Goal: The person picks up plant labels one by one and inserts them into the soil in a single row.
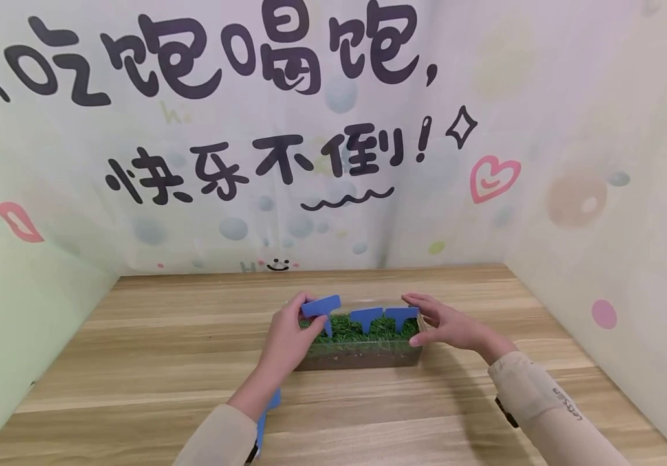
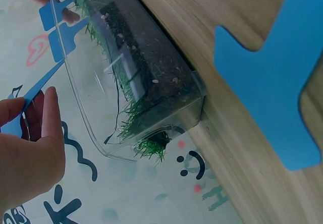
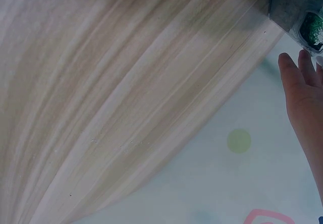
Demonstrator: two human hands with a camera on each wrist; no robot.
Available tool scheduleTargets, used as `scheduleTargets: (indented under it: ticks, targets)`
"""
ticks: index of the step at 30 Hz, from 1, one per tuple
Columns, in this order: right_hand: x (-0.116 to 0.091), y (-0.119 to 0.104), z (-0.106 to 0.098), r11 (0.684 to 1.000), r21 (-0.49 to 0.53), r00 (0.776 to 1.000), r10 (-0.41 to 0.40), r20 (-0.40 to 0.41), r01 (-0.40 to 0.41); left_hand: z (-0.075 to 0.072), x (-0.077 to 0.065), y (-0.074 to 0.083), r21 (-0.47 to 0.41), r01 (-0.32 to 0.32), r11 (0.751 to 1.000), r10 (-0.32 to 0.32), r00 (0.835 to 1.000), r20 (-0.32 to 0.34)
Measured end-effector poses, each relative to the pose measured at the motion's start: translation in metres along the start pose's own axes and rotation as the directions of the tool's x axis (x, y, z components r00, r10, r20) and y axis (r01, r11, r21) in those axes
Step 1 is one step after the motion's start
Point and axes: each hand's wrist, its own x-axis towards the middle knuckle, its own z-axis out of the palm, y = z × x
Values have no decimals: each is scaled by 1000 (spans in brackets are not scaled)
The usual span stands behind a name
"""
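A blue T-shaped plant label (image 1: 321,306) is pinched between the thumb and fingers of my left hand (image 1: 292,333), its stem pointing down over the left part of the artificial grass (image 1: 341,327). The grass lies over dark soil in a clear plastic box (image 1: 362,358). Two more blue plant labels, a middle one (image 1: 366,317) and a right one (image 1: 401,315), stand upright in the grass. My right hand (image 1: 449,325) is at the box's right end, its fingers fairly straight and spread. From the right wrist view, its fingertips (image 3: 285,60) come right beside the box end.
Another blue T-shaped label (image 2: 272,77) lies on the wooden table (image 1: 182,336) near my left forearm, partly hidden by it in the head view. A printed cloth wall (image 1: 310,233) stands behind the table, with side walls left and right.
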Motion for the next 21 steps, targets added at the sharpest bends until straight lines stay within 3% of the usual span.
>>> scheduleTargets:
  ticks: [11, 17, 21]
  targets:
    - [0, 3, 0, 1000, -14, 1000, -6, 0, 6, 6, 14, -7, 67, -8, 998, 7, 1000, 15]
    - [0, 1, 0, 1000, -17, 1000, -5, 1, 5, 10, 20, -15, 161, -21, 987, 15, 999, 36]
    - [1, 1, 0, 1000, -19, 1000, -6, 0, 6, 12, 23, -19, 228, 1, 974, -13, 999, 52]
